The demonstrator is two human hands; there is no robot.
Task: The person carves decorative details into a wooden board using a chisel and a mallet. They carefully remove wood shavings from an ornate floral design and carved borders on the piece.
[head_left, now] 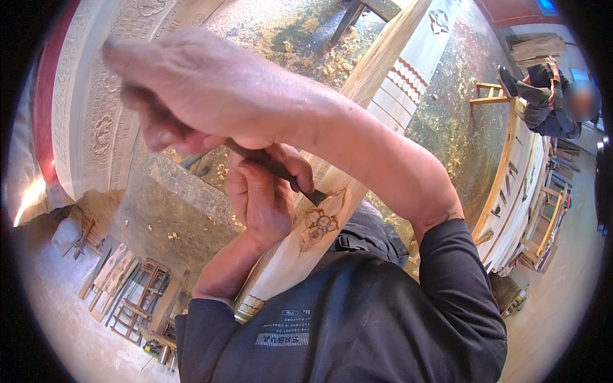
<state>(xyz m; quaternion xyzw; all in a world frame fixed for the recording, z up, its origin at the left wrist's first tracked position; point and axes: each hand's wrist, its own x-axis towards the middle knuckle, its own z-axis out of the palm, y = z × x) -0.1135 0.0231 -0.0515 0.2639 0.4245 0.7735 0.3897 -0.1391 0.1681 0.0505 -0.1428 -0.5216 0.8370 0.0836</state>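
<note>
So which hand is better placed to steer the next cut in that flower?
Probably the left hand: it grips the chisel low, right beside the tip resting on the flower. The right hand is curled higher up, farther from the wood.

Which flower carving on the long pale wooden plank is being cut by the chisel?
The brown-outlined flower carving at the dark chisel's tip; the far flower carving lies untouched.

A white rectangular printed label (283,337) sits on the dark shirt (357,332).
</note>
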